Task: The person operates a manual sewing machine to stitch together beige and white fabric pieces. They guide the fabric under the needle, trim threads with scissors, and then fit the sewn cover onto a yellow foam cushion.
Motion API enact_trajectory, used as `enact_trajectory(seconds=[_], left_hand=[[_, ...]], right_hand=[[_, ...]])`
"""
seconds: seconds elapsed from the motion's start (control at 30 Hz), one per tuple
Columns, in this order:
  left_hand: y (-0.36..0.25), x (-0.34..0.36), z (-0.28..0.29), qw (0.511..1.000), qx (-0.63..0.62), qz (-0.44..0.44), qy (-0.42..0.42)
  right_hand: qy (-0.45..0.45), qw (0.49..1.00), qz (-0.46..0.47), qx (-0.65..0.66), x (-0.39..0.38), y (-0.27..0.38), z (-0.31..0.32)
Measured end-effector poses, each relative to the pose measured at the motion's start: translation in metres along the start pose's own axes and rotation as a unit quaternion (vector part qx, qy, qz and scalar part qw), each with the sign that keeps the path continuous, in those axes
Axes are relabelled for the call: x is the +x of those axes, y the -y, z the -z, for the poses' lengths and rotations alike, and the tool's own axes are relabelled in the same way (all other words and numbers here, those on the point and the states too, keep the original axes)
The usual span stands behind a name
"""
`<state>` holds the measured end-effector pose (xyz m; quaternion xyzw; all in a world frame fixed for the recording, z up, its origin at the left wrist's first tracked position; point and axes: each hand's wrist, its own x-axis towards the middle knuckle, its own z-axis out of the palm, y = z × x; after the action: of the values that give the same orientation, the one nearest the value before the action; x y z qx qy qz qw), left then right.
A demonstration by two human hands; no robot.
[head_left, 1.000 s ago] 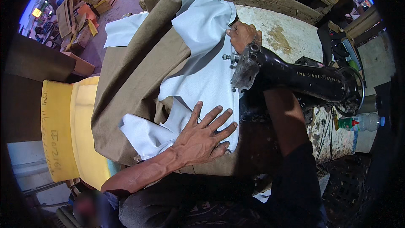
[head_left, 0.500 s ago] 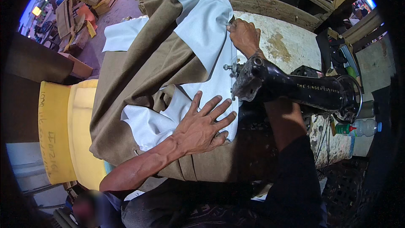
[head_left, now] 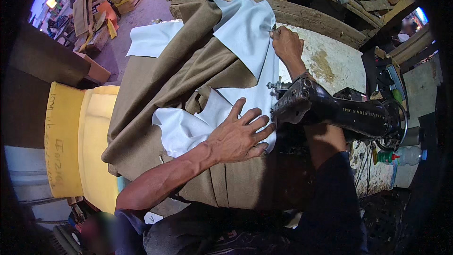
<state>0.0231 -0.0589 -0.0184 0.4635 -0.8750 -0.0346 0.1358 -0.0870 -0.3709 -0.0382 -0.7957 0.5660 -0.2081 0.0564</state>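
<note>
L grip (head_left: 237, 137) now nearer sewing mach. (head_left: 325, 106), spread on wht cloth (head_left: 262, 79), R grip (head_left: 288, 46) pinching its edge

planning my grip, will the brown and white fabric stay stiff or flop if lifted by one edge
The brown and white fabric would probably flop, since it drapes in loose folds. Pushed, it would likely bunch up: creases show beside the left hand.

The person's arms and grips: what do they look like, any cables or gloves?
Human; no cables or gloves visible. The left grip is a bare, five-fingered hand; the right grip is bare too. Raised veins mark the left forearm; the right forearm is partly hidden. The left sleeve and right sleeve are dark.
</note>
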Motion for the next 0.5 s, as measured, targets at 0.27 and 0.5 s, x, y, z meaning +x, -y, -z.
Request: enact_trajectory(seconds=[0.27, 0.5], left_hand=[[-0.022, -0.054, 0.053, 0.992, 0.027, 0.113, -0.058], [-0.041, -0.11, 0.1, 0.978, 0.104, 0.17, -0.065]], right_hand=[[0.02, 0.986, 0.032, 0.161, -0.059, -0.038, 0.036], [0.141, 0.983, 0.069, 0.093, -0.22, -0.064, 0.132]])
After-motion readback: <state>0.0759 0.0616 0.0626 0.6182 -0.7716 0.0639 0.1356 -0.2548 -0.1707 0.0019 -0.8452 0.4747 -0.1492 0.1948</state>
